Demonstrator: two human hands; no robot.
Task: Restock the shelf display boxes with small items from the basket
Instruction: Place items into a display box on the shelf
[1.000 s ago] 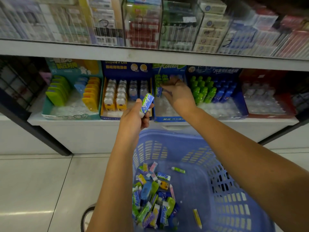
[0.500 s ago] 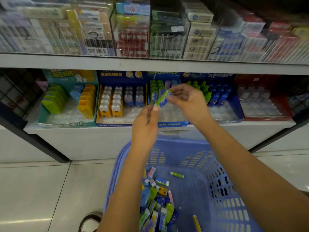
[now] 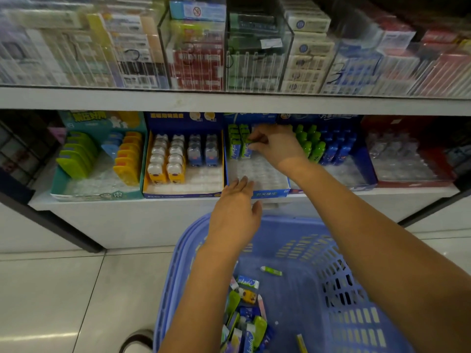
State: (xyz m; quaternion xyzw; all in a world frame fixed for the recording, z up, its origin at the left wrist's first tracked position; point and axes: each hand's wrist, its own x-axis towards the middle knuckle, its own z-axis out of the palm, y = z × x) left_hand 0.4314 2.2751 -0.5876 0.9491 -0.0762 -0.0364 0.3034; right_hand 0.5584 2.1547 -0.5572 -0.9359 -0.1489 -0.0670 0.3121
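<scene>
- One small green packet (image 3: 247, 146) is pinched between the thumb and fingertips of the right hand (image 3: 279, 146), at the back of a blue display box (image 3: 270, 193).
- Two rows of matching green packets (image 3: 234, 138) stand in that box's back left corner. How many there are is hard to make out, and the right hand hides part of them.
- The box is third from the left of five in a row on the lower shelf (image 3: 102, 203).
- The left hand (image 3: 235, 212) holds nothing, its fingers straight and loosely spread, near the box's front edge.
- Below both hands is one blue basket (image 3: 356, 301), its near side cut off by the picture's edge.
- In the basket a pile of small items (image 3: 246, 317) is too jumbled to count. One green tube (image 3: 271, 271) and one yellow stick (image 3: 302, 343) lie apart from it.
- The cases on the upper shelf (image 3: 229, 100) are blurred.
</scene>
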